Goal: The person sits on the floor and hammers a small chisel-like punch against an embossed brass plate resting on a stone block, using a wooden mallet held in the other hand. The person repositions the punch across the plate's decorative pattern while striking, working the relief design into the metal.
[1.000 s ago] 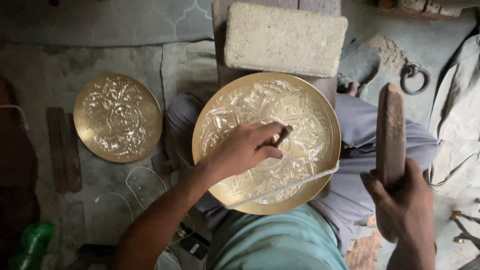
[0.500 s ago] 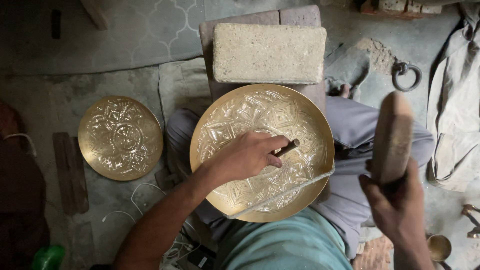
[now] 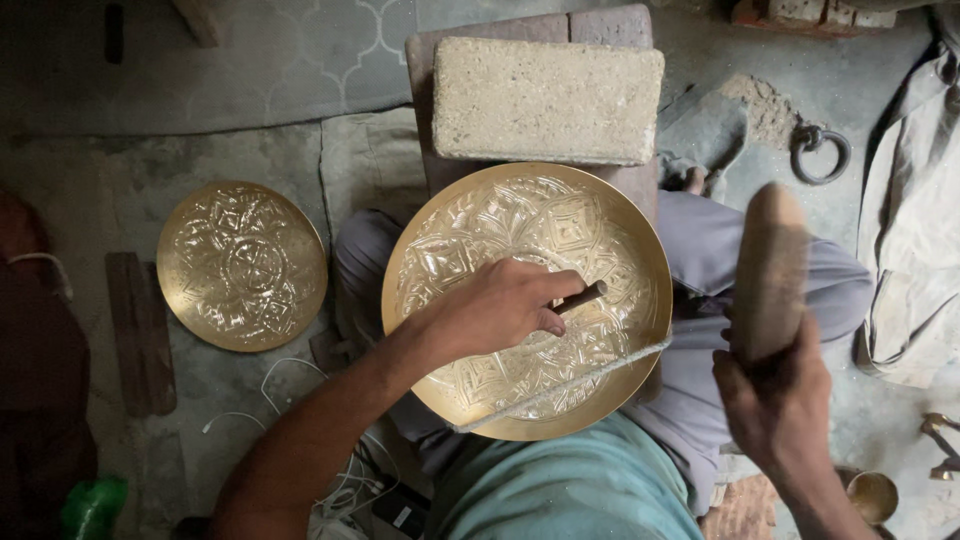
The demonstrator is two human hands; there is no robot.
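A large engraved brass plate (image 3: 600, 250) rests on my lap, its far rim against a wooden block. My left hand (image 3: 497, 308) lies on the middle of the plate and grips a thin dark metal punch (image 3: 582, 297), whose tip touches the engraved surface. My right hand (image 3: 775, 395) is raised to the right of the plate, closed around a blurred wooden mallet (image 3: 771, 270) that points upward. A pale cord (image 3: 570, 384) runs across the plate's near rim.
A rough stone brick (image 3: 545, 98) sits on the wooden block beyond the plate. A second engraved brass plate (image 3: 242, 265) lies on the floor at left, beside a dark wooden strip (image 3: 140, 332). An iron ring (image 3: 820, 152), grey cloth (image 3: 915, 220) and a small brass cup (image 3: 873, 495) lie at right.
My right hand has swung the mallet up and tilted it inward toward the plate. My left hand keeps the punch in the same spot on the plate.
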